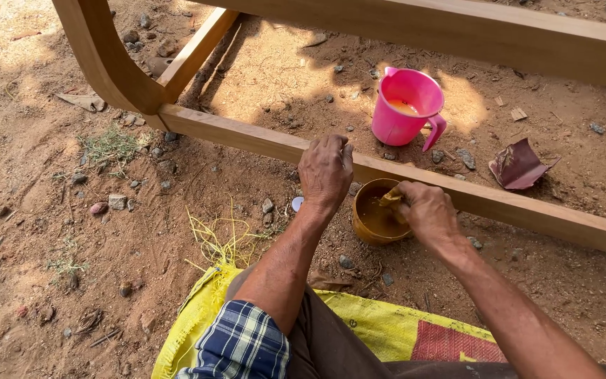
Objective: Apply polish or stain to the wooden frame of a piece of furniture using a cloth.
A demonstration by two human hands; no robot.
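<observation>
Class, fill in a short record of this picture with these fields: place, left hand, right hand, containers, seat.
Place: bare dirt ground with stones, outdoors
Left hand: resting on the lower wooden rail of a frame
Right hand: holding a small cloth at the rim of the brown bowl
Containers: brown bowl with brownish liquid by the rail; pink jug beyond it
Seat: yellow sack under the person

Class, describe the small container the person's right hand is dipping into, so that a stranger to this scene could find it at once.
Find the long wooden rail crossing the dirt ground. On its near side, under the right hand, sits a small round tub of brownish-yellow liquid. Unlike the pink jug beyond the rail, it is squat, mustard-coloured and shows no handle.
</observation>
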